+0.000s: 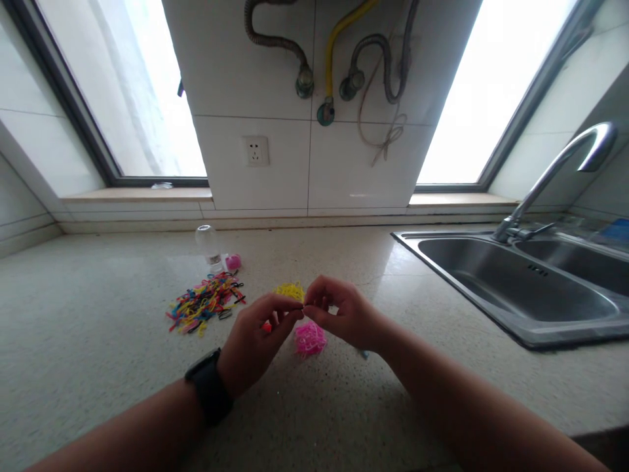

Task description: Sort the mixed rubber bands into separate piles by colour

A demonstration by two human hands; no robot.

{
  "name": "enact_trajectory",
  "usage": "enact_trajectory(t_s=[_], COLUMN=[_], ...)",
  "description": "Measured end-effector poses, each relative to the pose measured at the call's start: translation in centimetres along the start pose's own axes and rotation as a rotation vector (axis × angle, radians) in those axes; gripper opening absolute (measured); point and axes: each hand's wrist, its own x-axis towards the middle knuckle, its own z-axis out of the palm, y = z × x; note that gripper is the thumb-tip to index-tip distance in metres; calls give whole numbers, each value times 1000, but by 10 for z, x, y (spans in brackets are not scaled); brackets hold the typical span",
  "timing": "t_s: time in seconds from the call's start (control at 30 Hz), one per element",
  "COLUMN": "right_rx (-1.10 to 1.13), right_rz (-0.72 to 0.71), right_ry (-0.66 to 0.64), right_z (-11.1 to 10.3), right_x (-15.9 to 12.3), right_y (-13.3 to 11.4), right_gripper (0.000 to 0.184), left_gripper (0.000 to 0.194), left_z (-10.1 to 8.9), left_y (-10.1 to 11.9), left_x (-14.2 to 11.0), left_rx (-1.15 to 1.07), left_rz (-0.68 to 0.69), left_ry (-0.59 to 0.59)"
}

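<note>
My left hand [255, 337], with a black watch on the wrist, and my right hand [339, 311] meet fingertip to fingertip above the speckled countertop [98, 341]. Both pinch something tiny between them that I cannot make out. Just below the hands lies a small pink heap of elastic bands [309, 339]. A yellow heap of bands [289, 290] sits just beyond the fingertips. A bit of red [266, 326] shows under my left fingers. To the left lies a mixed pile of coloured bands [206, 303].
A small clear bottle [208, 246] and a pink lid [232, 262] stand behind the mixed pile. A steel double sink [515, 288] with a tap [555, 174] fills the right side. The tiled wall carries a socket [256, 151] and hoses [339, 59].
</note>
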Motion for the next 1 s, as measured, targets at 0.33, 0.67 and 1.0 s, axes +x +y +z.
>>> enact_trajectory(t_s=[0.33,0.67,1.0], right_rx=[-42,-73,-83], right_rz=[20,34,-1], right_ry=[-3,-24,-18], right_z=[-2,-2,-2], right_x=[1,0,0], right_y=[2,0,3], right_gripper=[6,7,10], left_gripper=[17,16,19], left_z=[0,-1,-3], left_y=[-2,-5,-7], left_x=[0,-1,0], left_rx=[-53,-49,-46], left_rz=[-78,-53,-14], left_ry=[15,22,-1])
